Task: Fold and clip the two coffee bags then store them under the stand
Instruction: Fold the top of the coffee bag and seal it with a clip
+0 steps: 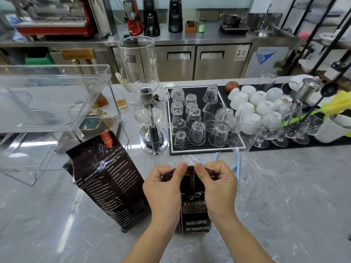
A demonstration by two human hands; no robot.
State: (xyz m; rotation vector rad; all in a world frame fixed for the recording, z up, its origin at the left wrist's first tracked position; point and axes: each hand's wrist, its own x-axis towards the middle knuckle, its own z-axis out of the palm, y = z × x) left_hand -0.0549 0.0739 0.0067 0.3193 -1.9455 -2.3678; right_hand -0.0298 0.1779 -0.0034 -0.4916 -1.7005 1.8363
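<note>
A dark brown coffee bag point(193, 211) stands on the grey marble counter right in front of me. My left hand point(164, 188) and my right hand point(218, 186) both pinch its top edge, which is bent over between thumbs and fingers. A second, taller coffee bag point(106, 181) stands to the left with its top unfolded, leaning toward the clear acrylic stand point(47, 99). Light blue bag clips point(237, 166) lie on the counter just behind my right hand, partly hidden by it.
A siphon coffee maker point(150, 118) stands behind the bags. A black mat point(199, 149) carries several upturned glasses; white cups and stemmed glasses crowd the right. The stand's wire legs point(28, 175) leave a low space at the left.
</note>
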